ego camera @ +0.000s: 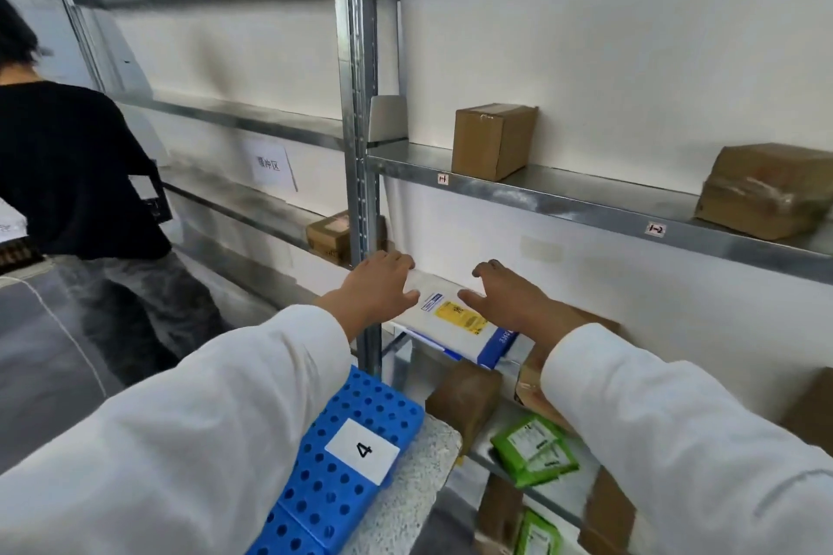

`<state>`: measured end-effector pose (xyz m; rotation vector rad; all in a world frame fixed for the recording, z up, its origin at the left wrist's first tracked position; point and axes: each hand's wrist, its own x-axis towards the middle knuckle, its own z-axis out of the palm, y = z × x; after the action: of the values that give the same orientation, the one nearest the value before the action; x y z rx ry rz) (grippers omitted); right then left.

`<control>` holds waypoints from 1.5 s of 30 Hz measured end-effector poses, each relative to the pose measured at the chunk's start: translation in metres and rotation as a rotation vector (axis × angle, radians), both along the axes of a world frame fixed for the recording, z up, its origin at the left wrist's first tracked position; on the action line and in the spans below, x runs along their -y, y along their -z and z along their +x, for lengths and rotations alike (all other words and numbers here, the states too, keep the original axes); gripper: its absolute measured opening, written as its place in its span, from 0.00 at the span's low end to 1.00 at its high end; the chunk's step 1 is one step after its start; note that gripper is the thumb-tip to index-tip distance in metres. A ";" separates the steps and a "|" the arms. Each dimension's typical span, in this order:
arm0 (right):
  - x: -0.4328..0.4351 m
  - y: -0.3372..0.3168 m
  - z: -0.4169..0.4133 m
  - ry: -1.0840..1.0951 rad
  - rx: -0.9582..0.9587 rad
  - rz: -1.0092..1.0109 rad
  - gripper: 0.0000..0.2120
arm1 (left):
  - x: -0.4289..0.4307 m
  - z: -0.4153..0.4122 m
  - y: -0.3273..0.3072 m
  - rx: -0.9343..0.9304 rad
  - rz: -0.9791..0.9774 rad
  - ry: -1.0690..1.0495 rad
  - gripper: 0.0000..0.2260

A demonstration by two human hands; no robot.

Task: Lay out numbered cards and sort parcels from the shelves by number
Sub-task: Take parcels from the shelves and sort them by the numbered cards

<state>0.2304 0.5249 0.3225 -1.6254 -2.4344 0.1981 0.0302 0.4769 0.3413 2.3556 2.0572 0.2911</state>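
Observation:
A flat white parcel with a yellow label and a blue edge lies on a middle shelf. My left hand rests on its left end and my right hand on its right end, fingers spread and slightly bent over the top. A white card marked 4 lies on a blue perforated pallet below my left arm. Brown boxes stand on the shelf above, which carries small labels.
Lower shelves hold brown parcels and green pouches. A steel upright divides the shelving bays. A person in a black shirt stands at the left by the neighbouring shelves, where a paper sign hangs.

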 end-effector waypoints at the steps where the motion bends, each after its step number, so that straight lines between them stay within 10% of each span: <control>1: -0.009 0.003 -0.002 0.009 0.005 -0.016 0.26 | -0.010 -0.003 0.004 0.009 -0.003 -0.001 0.25; 38: -0.334 0.189 -0.019 0.051 0.122 -0.494 0.29 | -0.266 -0.002 0.207 0.076 -0.658 -0.376 0.12; 42: -0.348 0.209 -0.019 0.039 0.160 -0.522 0.28 | -0.267 0.004 0.231 0.281 -0.756 -0.525 0.12; 45: -0.355 0.222 -0.018 0.036 0.244 -0.537 0.26 | -0.266 0.009 0.246 0.868 -0.807 -0.744 0.17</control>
<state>0.2129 0.8798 0.1005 -2.0017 -2.6860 0.7438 0.0397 0.7433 0.0949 0.7528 1.9082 0.3064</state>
